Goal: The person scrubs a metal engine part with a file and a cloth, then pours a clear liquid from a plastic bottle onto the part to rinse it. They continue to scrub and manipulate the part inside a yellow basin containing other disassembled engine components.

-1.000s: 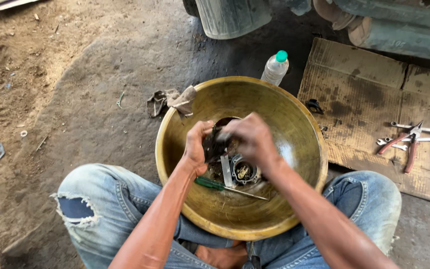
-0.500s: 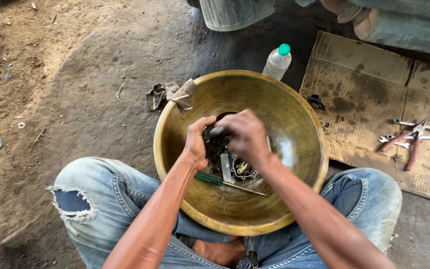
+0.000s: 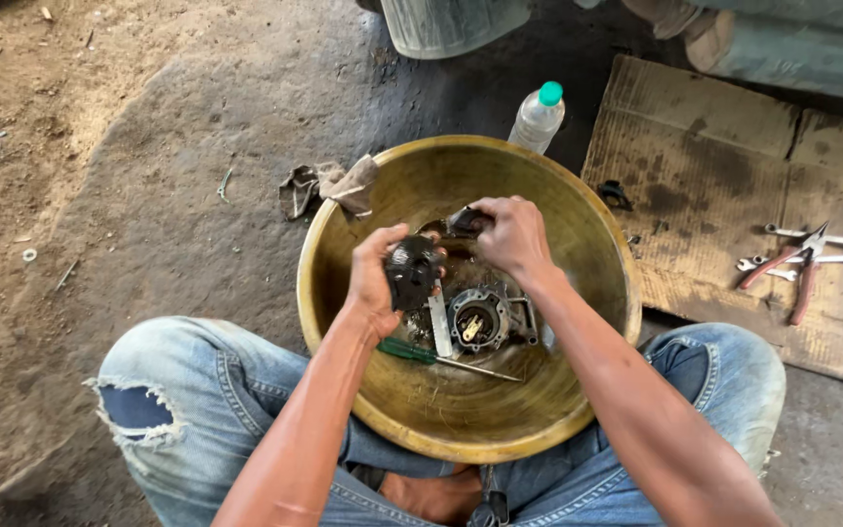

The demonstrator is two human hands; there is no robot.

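Dirt floor [image 3: 148,195], hands [image 3: 441,259] over brass bowl [image 3: 578,215]

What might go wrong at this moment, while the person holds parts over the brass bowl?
1. The left hand grips a small black part above the brass bowl; it looks greasy, so it may slip and strike the round metal part lying below.
2. The green-handled screwdriver and a flat metal tool lie loose in the bowl; the right hand, holding a small dark piece, might snag them.
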